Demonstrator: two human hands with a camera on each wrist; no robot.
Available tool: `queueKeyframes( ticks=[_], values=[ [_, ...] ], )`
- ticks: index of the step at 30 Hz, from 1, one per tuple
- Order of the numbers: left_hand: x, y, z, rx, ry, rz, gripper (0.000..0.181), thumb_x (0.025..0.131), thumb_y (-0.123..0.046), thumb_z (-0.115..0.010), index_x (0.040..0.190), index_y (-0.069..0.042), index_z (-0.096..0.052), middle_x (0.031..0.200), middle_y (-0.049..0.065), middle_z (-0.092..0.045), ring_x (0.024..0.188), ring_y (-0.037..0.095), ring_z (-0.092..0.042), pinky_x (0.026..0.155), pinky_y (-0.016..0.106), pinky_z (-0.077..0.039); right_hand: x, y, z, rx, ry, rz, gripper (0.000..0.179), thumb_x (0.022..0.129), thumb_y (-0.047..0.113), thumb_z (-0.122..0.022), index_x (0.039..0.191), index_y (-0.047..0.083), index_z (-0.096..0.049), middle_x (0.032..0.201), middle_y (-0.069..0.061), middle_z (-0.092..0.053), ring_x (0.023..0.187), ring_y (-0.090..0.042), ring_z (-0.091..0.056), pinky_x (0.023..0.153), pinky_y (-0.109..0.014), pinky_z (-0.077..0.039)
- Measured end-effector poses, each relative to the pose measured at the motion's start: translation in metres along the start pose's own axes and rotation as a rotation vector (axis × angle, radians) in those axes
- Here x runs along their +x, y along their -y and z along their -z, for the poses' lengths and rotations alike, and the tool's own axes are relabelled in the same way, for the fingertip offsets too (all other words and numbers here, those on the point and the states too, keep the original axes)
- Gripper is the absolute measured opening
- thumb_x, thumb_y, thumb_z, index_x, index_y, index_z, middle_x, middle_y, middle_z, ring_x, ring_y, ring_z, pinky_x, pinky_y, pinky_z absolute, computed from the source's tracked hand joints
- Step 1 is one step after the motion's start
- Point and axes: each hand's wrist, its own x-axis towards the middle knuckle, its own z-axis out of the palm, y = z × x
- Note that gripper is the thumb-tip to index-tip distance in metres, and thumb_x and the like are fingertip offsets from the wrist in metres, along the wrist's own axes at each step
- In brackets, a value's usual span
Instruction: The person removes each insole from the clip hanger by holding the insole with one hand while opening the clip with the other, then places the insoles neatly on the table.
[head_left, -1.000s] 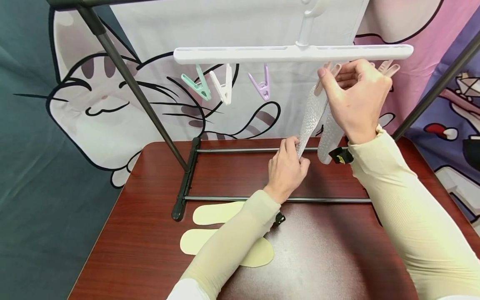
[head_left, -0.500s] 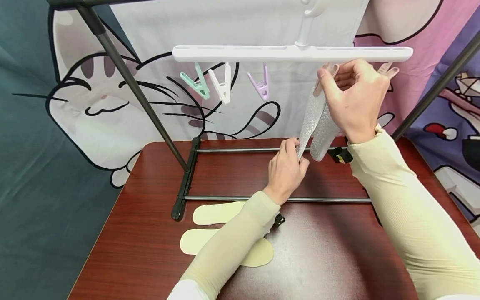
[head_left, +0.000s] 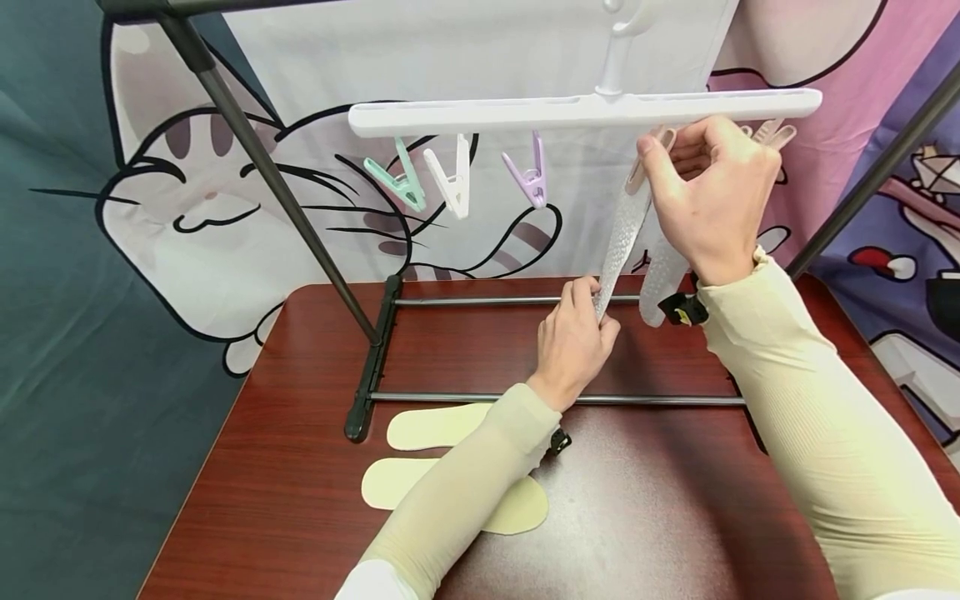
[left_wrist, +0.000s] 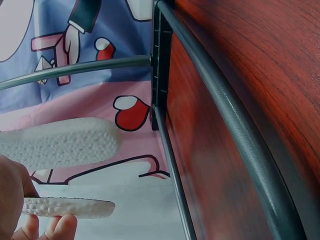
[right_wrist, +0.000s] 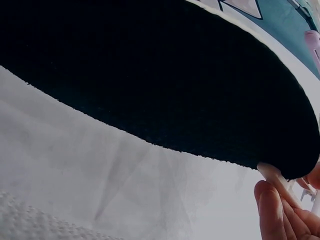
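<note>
My left hand (head_left: 573, 342) pinches the lower end of a textured whitish insole (head_left: 624, 229). In the right wrist view the dark underside of this insole (right_wrist: 160, 85) fills the upper part. My right hand (head_left: 716, 196) pinches a pale pink clothespin (head_left: 637, 177) at the insole's top end, just under the white hanger bar (head_left: 480, 115). In the right wrist view the clothespin (right_wrist: 275, 179) meets the insole's edge. A second textured insole (head_left: 663, 279) hangs behind, partly hidden by my right hand. More pale pink clothespin handles (head_left: 776, 135) show beyond that hand.
A green clip (head_left: 405, 187), a white clip (head_left: 453, 187) and a purple clip (head_left: 534, 182) hang from the bar. Two pale yellow insoles (head_left: 431, 427) lie on the table (head_left: 247, 500), partly under my left forearm. The rack's dark frame (head_left: 371, 358) surrounds the hanger.
The second insole swings left, then back right behind my right hand. The hanger's left end dips slightly, and its three free clips sink a little. Both hands stay nearly in place.
</note>
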Motion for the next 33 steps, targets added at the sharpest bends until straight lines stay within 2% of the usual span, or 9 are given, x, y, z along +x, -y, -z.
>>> queueKeyframes(
  ticks=[17,23,26,30,33],
  values=[
    [-0.0027,-0.0018,0.0017,-0.005,0.011,0.026,0.041,0.076,-0.013,-0.069,0.113,-0.010,-0.052,0.093,0.001,-0.056,0.065,0.022,-0.065,0.052,0.035,-0.049,0.0018,0.0001,0.0010,-0.014,0.000,0.006,0.020,0.084,0.030,-0.071,0.073,0.012,-0.069,0.073,-0.013,-0.072,0.059,0.018,-0.050,0.062,-0.008,-0.037],
    [-0.0039,0.0001,0.0010,-0.003,0.003,0.030,0.041,0.076,-0.012,-0.068,0.113,-0.009,-0.052,0.091,0.002,-0.056,0.063,0.022,-0.064,0.051,0.035,-0.049,0.0029,0.0009,0.0014,-0.025,0.003,0.017,0.020,0.084,0.029,-0.071,0.073,0.013,-0.069,0.072,-0.013,-0.072,0.059,0.020,-0.048,0.066,-0.009,-0.036],
    [-0.0046,0.0011,0.0019,-0.001,0.005,0.034,0.040,0.076,-0.012,-0.068,0.113,-0.009,-0.051,0.091,0.002,-0.056,0.063,0.022,-0.064,0.052,0.036,-0.050,0.0032,0.0012,0.0014,-0.028,0.016,0.013,0.019,0.085,0.029,-0.071,0.071,0.018,-0.066,0.070,-0.005,-0.070,0.059,0.020,-0.047,0.067,-0.010,-0.036],
    [-0.0058,0.0025,0.0032,-0.001,0.008,0.039,0.041,0.076,-0.012,-0.069,0.113,-0.009,-0.051,0.091,0.002,-0.057,0.062,0.023,-0.063,0.053,0.036,-0.050,0.0031,0.0004,0.0012,-0.021,0.030,0.017,0.021,0.085,0.028,-0.072,0.070,0.028,-0.058,0.069,0.013,-0.062,0.059,0.021,-0.047,0.065,-0.010,-0.037],
    [-0.0066,0.0032,0.0033,-0.007,0.008,0.036,0.041,0.076,-0.011,-0.069,0.113,-0.009,-0.051,0.091,0.002,-0.056,0.061,0.022,-0.063,0.052,0.036,-0.049,0.0031,0.0000,0.0011,-0.028,0.032,0.010,0.021,0.085,0.028,-0.073,0.070,0.027,-0.059,0.069,0.013,-0.062,0.059,0.021,-0.046,0.065,-0.010,-0.036]
  ],
)
